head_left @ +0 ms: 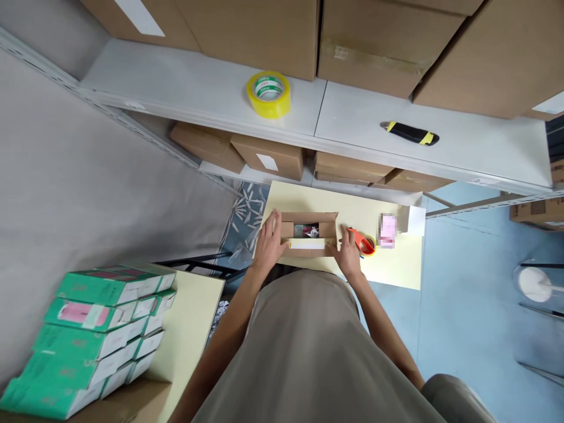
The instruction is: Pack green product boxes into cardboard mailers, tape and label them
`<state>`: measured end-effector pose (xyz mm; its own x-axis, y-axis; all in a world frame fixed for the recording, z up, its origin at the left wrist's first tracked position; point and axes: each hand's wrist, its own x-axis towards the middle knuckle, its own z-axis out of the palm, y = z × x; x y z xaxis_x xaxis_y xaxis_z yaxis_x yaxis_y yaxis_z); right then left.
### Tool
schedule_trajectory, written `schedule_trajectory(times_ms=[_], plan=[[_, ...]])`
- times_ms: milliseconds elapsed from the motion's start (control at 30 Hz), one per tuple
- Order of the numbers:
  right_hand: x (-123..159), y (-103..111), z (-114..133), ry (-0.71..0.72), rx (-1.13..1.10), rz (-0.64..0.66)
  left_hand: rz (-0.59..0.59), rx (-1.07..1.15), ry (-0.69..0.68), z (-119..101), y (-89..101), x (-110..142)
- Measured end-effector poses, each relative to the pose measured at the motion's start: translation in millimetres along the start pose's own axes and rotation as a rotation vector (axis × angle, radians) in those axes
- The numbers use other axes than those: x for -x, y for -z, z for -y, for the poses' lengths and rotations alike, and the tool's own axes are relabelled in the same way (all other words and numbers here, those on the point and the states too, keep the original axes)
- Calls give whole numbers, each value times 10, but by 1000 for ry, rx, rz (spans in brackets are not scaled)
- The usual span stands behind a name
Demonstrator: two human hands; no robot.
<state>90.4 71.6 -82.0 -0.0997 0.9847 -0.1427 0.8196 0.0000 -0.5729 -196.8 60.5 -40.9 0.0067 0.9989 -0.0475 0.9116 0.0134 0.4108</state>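
Note:
A small open cardboard box [308, 220] sits on a pale yellow table [396, 267] in front of me, with a product visible inside it. My left hand [268, 239] lies along the box's left side, fingers stretched against its flap. On the box's right side my right hand [346, 251] presses the front corner, fingers curled on the cardboard. An orange tape dispenser [363, 242] lies right next to that hand.
A yellow tape roll [268, 94] and a black-and-yellow utility knife [409, 133] lie on the grey shelf [202, 88] under large cartons. Green product boxes [97, 338] are stacked at lower left. A blurred pink item [388, 230] rests on the table's right side.

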Motion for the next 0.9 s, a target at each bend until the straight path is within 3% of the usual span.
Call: schedule_trajectory(times_ms=[133, 267, 333, 433, 567, 767, 900], plan=[[-45, 32, -11, 86, 17, -7, 6, -20, -88, 166, 27, -21], [-25, 15, -150, 286, 65, 44, 59, 77, -17, 319, -122, 150], [-4, -13, -305, 294, 74, 20, 28, 142, 20, 351, -216, 221], [33, -58, -611, 85, 151, -29, -52, 212, 36, 352, -323, 260], [66, -172, -943, -225, 327, 83, -139, 282, 79, 334, -389, 239], [32, -399, -999, -357, 363, -17, -167, 350, 117, 360, -468, 239], [-26, -366, -983, -378, 349, 60, -246, 424, 198, 336, -587, 264]])
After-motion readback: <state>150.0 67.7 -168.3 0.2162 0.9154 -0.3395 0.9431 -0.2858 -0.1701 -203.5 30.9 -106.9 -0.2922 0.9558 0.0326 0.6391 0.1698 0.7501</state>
